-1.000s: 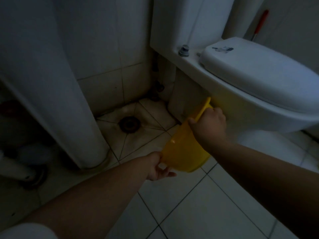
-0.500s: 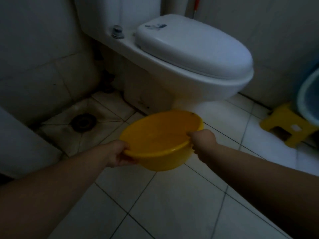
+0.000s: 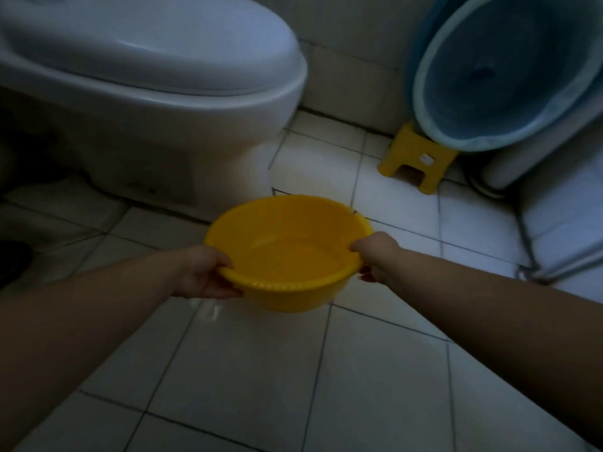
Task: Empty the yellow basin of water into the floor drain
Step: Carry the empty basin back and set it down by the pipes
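From my remote feed, a dim bathroom floor of pale square tiles (image 3: 375, 380) with dark grout lines fills the frame. A white toilet (image 3: 156, 102) stands on it, beyond my left hand (image 3: 208, 272). A small yellow stool (image 3: 417, 158) sits on the tiles well beyond my right hand (image 3: 375, 256), near the wall. A wet sheen marks the tile just below the left hand.

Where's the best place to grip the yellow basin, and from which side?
Grip the yellow basin by its rolled rim, one hand on each of two opposite sides, thumb over the lip and fingers under. That is how the left hand and right hand hold it now. The basin is wide, upright and round with no handles, so a grip on both sides probably keeps it level.
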Available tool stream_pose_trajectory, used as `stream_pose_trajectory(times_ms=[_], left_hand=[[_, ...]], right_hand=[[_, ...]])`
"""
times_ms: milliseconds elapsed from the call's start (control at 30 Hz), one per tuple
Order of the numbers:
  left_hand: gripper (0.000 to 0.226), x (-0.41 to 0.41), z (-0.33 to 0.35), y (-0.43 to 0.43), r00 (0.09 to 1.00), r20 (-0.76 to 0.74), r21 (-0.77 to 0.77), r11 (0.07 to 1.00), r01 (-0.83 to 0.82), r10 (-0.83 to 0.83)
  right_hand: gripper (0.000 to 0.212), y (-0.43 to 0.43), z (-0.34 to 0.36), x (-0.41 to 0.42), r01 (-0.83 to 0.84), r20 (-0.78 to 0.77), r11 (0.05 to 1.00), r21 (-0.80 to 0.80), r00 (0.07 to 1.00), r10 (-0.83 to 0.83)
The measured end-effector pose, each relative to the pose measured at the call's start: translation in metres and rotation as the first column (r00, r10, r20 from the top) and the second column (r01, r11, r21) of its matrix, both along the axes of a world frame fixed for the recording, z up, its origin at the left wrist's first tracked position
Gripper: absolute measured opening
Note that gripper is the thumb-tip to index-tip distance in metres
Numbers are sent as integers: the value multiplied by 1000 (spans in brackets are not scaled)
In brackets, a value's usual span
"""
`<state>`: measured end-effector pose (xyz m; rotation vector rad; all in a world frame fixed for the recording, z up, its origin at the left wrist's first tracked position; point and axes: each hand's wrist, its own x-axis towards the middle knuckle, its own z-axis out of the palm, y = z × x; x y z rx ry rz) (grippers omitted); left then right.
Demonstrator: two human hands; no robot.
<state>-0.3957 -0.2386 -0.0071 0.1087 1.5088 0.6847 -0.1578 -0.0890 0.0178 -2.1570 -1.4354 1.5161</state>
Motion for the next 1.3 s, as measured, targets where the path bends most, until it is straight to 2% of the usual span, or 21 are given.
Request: stream_pose_trajectory(times_ms=[100,300,467,600,700,867,1067,1300], left_hand=[[26,35,2,31,1000,5,25,1000,12,-12],[24,111,5,86,995,-12,51,994,100,-100],[40,155,-8,120,993,-10,76,990,121,-121],[49,188,-24,143,987,-82,121,981,150,-141],[49,221,-33,161,975,-173,152,974,167,-140],[54,280,-42,187,953,-272,190,964,187,-131],[58,335,-54,214,940,-270,133,959,250,-208],[53,382,-65,235,916,-246,84,934,346,-317]], right_hand=[[18,17,0,39,71,-7,997,15,997,-71],[22,47,-10,125,302,-47,953,34,953,-301],[13,59,-26,180,540,-137,841,-35,831,-539],[30,62,-51,216,571,-84,819,63,820,-566],[34,63,-70,247,569,5,809,143,818,-576],[40,72,-89,291,644,78,746,169,746,-661],[48,85,-100,340,756,48,630,175,633,-773],[44,99,-113,388,788,96,574,223,568,-818]])
